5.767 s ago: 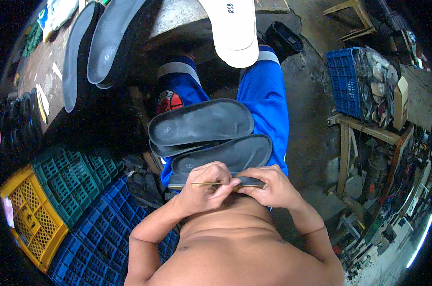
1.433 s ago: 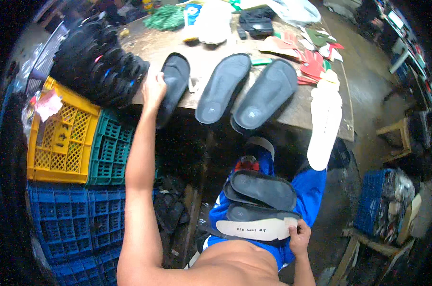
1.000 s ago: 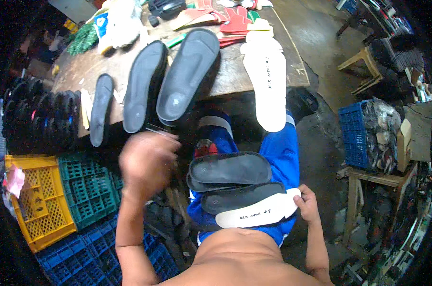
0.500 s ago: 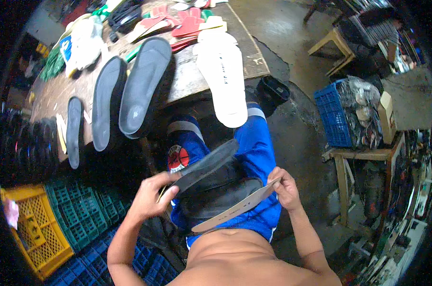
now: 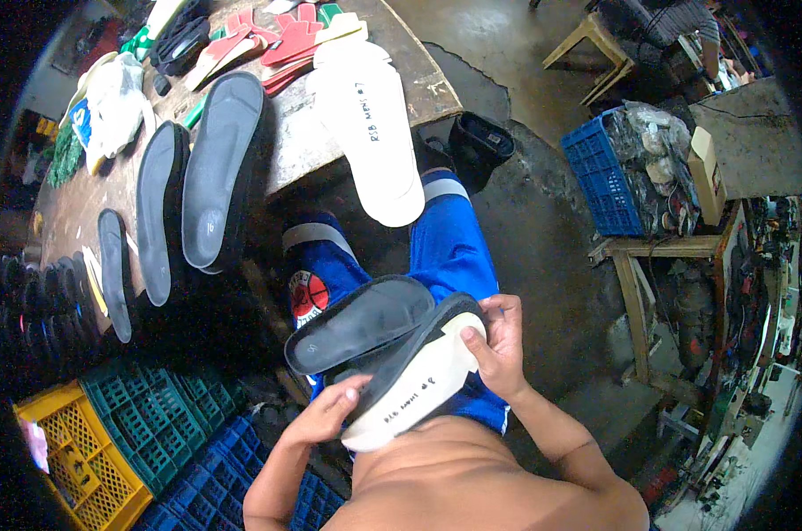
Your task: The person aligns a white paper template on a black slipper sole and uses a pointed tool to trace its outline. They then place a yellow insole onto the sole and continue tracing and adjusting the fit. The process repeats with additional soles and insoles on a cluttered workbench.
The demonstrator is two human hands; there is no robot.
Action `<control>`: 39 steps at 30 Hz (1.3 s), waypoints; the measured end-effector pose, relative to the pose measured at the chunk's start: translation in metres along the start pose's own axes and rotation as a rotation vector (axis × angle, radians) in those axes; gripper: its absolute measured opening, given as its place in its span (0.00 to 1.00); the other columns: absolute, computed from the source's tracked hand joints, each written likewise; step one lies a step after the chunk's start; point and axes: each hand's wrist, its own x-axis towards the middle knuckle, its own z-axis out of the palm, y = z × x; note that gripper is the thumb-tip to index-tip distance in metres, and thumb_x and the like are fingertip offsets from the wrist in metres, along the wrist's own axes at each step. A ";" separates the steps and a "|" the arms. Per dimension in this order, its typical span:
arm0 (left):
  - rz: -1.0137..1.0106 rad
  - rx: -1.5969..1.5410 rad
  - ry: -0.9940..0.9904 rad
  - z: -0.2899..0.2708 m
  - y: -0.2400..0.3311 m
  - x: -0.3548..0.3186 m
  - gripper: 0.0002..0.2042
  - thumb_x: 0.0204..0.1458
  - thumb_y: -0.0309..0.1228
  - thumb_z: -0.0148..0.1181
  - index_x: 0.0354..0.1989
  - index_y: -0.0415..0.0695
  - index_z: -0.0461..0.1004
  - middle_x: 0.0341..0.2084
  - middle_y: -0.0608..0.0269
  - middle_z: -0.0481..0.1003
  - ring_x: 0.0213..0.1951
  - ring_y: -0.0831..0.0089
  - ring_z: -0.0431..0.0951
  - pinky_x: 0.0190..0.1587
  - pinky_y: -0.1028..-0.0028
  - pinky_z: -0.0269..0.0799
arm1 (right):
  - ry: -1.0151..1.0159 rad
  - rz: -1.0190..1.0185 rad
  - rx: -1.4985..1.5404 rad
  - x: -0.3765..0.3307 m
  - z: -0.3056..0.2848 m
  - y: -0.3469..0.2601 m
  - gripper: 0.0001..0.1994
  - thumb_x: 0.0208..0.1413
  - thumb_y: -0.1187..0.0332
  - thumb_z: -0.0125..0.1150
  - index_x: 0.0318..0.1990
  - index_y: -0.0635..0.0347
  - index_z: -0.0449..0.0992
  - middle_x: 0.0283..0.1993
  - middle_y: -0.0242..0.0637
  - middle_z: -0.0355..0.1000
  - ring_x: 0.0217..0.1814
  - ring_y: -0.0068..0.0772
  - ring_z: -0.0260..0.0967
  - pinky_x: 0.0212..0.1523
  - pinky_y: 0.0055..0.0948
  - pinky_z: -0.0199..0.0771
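Note:
Over my lap, my right hand (image 5: 498, 347) grips the far end of a cream insole-shaped template (image 5: 436, 380) and a black insole (image 5: 392, 363) together, thumb on top. The template lies flat along the insole, whose dark edge shows on the left side. My left hand (image 5: 330, 409) is closed at their near end, fingertips on the black insole's edge; part of its grip is hidden. Another black insole (image 5: 365, 323) rests on my thighs, just beyond the held pair.
Black insoles (image 5: 222, 168) and white templates (image 5: 370, 133) overhang the edge of the wooden table (image 5: 286, 164). Red and cream cut pieces (image 5: 290, 49) lie farther back. Yellow (image 5: 82, 460) and green crates (image 5: 157, 420) stand at left. A filled blue crate (image 5: 602, 173) sits at right.
The template and black insole, apart before, are now together. My right hand has come inward and grips both. My left hand has moved nearer my body. The view has shifted.

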 end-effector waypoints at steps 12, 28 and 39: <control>0.141 0.350 0.380 0.045 0.026 0.031 0.25 0.56 0.33 0.68 0.59 0.31 0.74 0.50 0.42 0.79 0.53 0.53 0.81 0.60 0.62 0.72 | 0.180 -0.189 -0.139 -0.017 0.016 0.009 0.14 0.62 0.75 0.69 0.52 0.62 0.71 0.48 0.38 0.71 0.48 0.26 0.68 0.53 0.27 0.70; 0.076 0.248 0.361 0.039 0.031 0.034 0.23 0.52 0.34 0.72 0.53 0.33 0.79 0.44 0.47 0.84 0.48 0.64 0.84 0.55 0.67 0.76 | 0.224 -0.233 -0.166 -0.015 0.020 0.002 0.13 0.62 0.78 0.68 0.51 0.60 0.72 0.38 0.34 0.70 0.36 0.20 0.65 0.38 0.23 0.67; 0.149 0.262 0.343 0.052 0.061 0.050 0.22 0.55 0.34 0.71 0.54 0.34 0.79 0.45 0.47 0.82 0.47 0.62 0.83 0.53 0.66 0.76 | 0.216 -0.302 -0.154 -0.020 0.018 0.007 0.14 0.61 0.79 0.68 0.49 0.60 0.70 0.38 0.33 0.70 0.36 0.19 0.63 0.37 0.22 0.64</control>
